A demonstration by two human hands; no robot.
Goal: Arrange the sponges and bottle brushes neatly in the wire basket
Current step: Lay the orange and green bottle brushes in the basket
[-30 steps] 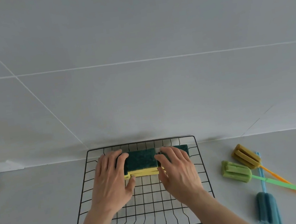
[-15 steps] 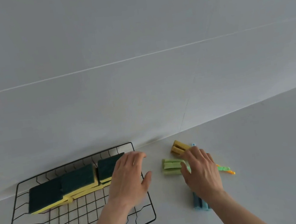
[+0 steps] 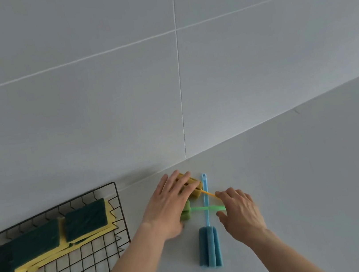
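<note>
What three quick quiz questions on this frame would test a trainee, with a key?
1. True or false: the sponges already lie in the basket.
2. How many brushes lie on the counter?
3. Which brush does neither hand cover: A) yellow brush, B) green brush, C) blue brush?

Key: 1 true; 2 three; 3 C, since the left hand lies over the yellow and green heads and the right hand over their handles.

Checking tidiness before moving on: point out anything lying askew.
The three foam bottle brushes lie crossed on the grey counter outside the black wire basket: the green handle and orange handle cross the blue brush.
</note>
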